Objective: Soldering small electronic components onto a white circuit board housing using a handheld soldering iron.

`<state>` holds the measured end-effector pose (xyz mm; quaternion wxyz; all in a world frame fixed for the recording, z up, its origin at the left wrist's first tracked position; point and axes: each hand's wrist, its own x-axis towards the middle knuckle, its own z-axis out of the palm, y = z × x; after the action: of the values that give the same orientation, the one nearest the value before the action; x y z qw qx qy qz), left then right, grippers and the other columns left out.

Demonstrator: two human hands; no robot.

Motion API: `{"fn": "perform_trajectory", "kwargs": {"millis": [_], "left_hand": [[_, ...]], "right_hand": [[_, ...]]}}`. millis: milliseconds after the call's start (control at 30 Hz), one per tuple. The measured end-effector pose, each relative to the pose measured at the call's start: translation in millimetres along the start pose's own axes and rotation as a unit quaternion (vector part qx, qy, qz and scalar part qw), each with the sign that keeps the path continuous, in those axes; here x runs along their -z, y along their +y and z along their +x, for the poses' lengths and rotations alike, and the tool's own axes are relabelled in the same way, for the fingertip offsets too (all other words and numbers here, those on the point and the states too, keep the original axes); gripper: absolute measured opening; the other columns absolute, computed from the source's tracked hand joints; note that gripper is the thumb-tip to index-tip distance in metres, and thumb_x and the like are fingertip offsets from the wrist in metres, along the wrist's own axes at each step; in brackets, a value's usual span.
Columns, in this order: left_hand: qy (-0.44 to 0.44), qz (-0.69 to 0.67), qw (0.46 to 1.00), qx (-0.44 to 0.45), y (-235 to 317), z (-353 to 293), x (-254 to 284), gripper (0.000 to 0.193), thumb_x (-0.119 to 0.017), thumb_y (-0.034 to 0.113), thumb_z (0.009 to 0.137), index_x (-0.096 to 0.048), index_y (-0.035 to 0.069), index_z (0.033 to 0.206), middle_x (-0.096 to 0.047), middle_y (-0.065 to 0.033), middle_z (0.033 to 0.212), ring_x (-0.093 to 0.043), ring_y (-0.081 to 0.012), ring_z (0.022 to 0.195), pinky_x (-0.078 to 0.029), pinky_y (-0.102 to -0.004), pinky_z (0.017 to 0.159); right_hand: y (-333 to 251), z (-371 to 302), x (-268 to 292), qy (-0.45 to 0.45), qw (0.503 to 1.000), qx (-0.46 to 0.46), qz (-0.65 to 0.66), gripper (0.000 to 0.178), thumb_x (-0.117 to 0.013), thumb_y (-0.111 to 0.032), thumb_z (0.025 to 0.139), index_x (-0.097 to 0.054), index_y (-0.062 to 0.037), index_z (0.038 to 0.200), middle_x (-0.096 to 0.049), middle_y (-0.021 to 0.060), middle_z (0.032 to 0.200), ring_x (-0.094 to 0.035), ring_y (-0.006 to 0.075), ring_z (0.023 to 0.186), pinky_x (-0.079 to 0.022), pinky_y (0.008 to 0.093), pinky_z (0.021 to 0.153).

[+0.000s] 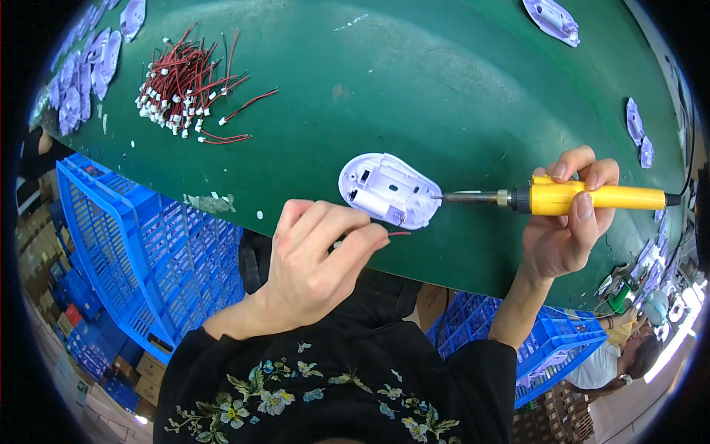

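Observation:
A pale lavender plastic shell, shaped like a computer mouse half point(390, 191), lies on the green table with its hollow inside facing up. A small coil spring shows near its lower edge. My left hand point(318, 251) is at the shell's lower left, fingers pinched together, with a short red wire point(399, 234) sticking out from the fingertips. My right hand point(569, 214) grips the yellow handle of a soldering iron point(599, 198). The iron's metal tip points left and reaches the shell's right end; whether it touches cannot be made out.
A heap of red and black wires with white connectors point(185, 89) lies at the far left. Lavender shells point(89, 70) pile up at the left edge; others point(553, 21) lie at the right. Blue crates point(148, 251) stand below the table's near edge. A person point(614, 362) sits at lower right.

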<state>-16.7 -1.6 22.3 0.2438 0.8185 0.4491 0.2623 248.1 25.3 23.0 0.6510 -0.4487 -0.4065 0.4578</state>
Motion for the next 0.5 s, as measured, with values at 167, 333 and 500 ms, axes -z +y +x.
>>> {"fn": "perform_trajectory", "kwargs": {"millis": [167, 333, 500], "left_hand": [[-0.143, -0.054, 0.987, -0.038, -10, 0, 22, 0.023, -0.073, 0.002, 0.070, -0.068, 0.006, 0.092, -0.059, -0.0040, 0.087, -0.059, -0.0195, 0.072, -0.039, -0.0323, 0.065], [-0.082, -0.081, 0.993, -0.034, -25, -9, 20, 0.019, -0.072, 0.001, 0.073, -0.066, 0.005, 0.090, -0.062, -0.0055, 0.093, -0.059, -0.0204, 0.073, -0.041, -0.0322, 0.066], [0.070, -0.116, 0.990, 0.025, -37, -7, 18, 0.021, -0.077, 0.000, 0.071, -0.064, 0.004, 0.086, -0.064, -0.0039, 0.087, -0.060, -0.0199, 0.069, -0.040, -0.0329, 0.065]], "right_hand": [[2, 2, -6, 0.007, 1.000, 0.009, 0.004, 0.029, -0.063, -0.011, 0.082, -0.041, -0.0059, 0.100, -0.054, 0.0183, 0.092, -0.058, 0.0172, 0.075, -0.057, 0.0284, 0.073], [4, 1, -8, -0.004, 1.000, -0.007, 0.017, 0.024, -0.060, -0.013, 0.086, -0.041, -0.0058, 0.098, -0.052, 0.0169, 0.090, -0.057, 0.0161, 0.074, -0.059, 0.0300, 0.073], [-5, 10, -36, -0.004, 0.999, -0.050, 0.006, 0.021, -0.056, -0.022, 0.092, -0.042, -0.0067, 0.095, -0.052, 0.0149, 0.087, -0.052, 0.0124, 0.059, -0.058, 0.0270, 0.067]]}}
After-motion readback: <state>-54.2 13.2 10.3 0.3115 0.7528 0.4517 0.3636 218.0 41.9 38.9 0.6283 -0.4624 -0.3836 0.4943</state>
